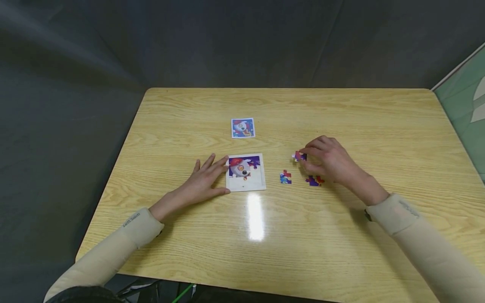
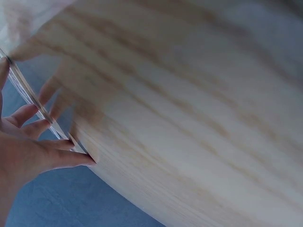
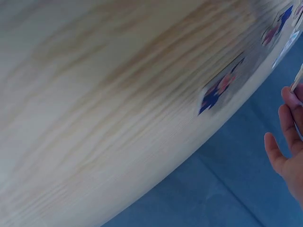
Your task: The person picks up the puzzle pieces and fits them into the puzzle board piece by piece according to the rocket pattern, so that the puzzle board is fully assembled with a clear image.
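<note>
My left hand [image 1: 202, 181] lies with fingers spread at the left side of a small white puzzle tray [image 1: 257, 184], its thumb and fingertips touching the edge. Several joined pieces fill the tray's upper left, showing a white cartoon head with a red cap; the lower and right parts are bare white. To the right, my right hand [image 1: 330, 160] pinches a purple and pink jigsaw piece [image 1: 298, 156] between thumb and fingers. In the right wrist view that piece [image 3: 298, 78] appears edge-on at the fingertips. Two loose pieces, one blue-red [image 1: 286, 177] and one purple-red [image 1: 314, 181], lie nearby.
A small picture card [image 1: 243, 128] with the same cartoon head lies behind the tray. Everything rests on a wood-grain table [image 1: 182, 122], backed by a dark curtain [image 1: 242, 46]. A green panel [image 1: 464, 105] stands beyond the table's right edge.
</note>
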Demonstrator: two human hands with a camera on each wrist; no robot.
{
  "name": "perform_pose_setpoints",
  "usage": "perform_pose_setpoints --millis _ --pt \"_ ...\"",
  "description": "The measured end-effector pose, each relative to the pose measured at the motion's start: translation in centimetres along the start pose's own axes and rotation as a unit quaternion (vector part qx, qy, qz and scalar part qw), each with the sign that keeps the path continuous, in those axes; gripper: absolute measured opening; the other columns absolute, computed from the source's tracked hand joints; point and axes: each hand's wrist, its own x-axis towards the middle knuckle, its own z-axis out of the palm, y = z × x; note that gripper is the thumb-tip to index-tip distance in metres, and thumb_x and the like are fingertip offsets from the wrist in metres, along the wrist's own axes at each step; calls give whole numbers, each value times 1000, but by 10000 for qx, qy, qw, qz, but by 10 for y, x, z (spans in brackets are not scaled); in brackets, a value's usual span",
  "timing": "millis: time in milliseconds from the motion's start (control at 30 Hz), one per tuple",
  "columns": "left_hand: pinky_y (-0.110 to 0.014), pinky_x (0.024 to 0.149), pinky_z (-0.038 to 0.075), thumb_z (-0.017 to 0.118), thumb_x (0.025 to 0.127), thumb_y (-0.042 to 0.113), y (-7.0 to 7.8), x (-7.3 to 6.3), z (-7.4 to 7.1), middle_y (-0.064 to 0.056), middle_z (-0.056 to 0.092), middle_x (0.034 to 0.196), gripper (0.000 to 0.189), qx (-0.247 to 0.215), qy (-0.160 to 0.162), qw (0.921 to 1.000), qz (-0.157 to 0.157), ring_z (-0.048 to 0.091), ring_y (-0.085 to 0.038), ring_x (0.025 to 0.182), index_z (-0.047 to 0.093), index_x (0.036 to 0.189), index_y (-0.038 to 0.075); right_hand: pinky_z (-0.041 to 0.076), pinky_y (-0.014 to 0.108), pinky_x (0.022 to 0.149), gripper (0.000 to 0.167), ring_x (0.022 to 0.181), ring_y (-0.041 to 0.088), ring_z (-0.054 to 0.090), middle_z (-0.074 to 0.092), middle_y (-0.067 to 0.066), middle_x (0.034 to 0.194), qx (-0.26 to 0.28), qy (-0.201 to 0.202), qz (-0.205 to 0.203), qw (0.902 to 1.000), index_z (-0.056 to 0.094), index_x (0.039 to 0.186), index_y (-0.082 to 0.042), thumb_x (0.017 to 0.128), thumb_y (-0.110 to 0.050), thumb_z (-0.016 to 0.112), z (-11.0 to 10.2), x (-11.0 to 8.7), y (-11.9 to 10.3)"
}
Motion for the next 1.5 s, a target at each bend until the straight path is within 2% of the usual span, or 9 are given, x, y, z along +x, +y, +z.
perform_pose_setpoints --millis 133,333,700,933,1233,1500 --pt "-68 109 1 61 89 52 1 -1 -1 -2 16 160 71 -18 12 10000 13 4 -37 146 43 144 12 46 50 79 32 95 31 55 67 13 96 103 -156 -42 9998 72 100 1 74 -15 77 7 9 -6" --pt "-68 110 1 61 89 53 1 0 0 -2 16 160 71 -2 16 10000 12 4 -36 146 43 144 12 50 46 78 31 93 29 57 67 13 96 323 -149 -233 9991 72 100 2 75 -14 78 19 22 -14" --pt "-68 109 1 60 90 52 1 -1 -1 -2 16 160 70 3 -23 10000 -10 3 -36 146 43 144 12 50 46 83 28 93 27 59 68 10 98 324 -335 -306 9984 73 102 -1 79 -17 75 32 44 -29" --pt "-68 110 1 60 90 53 0 -1 0 -2 15 161 70 -4 -35 10000 -13 3 -36 146 42 144 12 50 44 86 27 94 26 60 68 10 99 312 -641 -402 9966 73 102 -2 81 -19 74 46 55 -40" --pt "-69 109 2 61 90 53 0 0 0 -3 15 161 71 36 -7 10000 23 4 -37 146 43 143 11 48 45 91 23 97 27 59 68 9 97 230 -672 -679 9952 73 98 -4 81 -19 73 59 62 -51" --pt "-69 109 2 61 90 53 1 0 -1 -3 15 161 71 56 -28 10000 -8 4 -37 146 43 144 10 46 43 91 19 97 25 58 67 8 97 80 -838 -525 9951 73 97 -6 83 -19 70 64 63 -57"
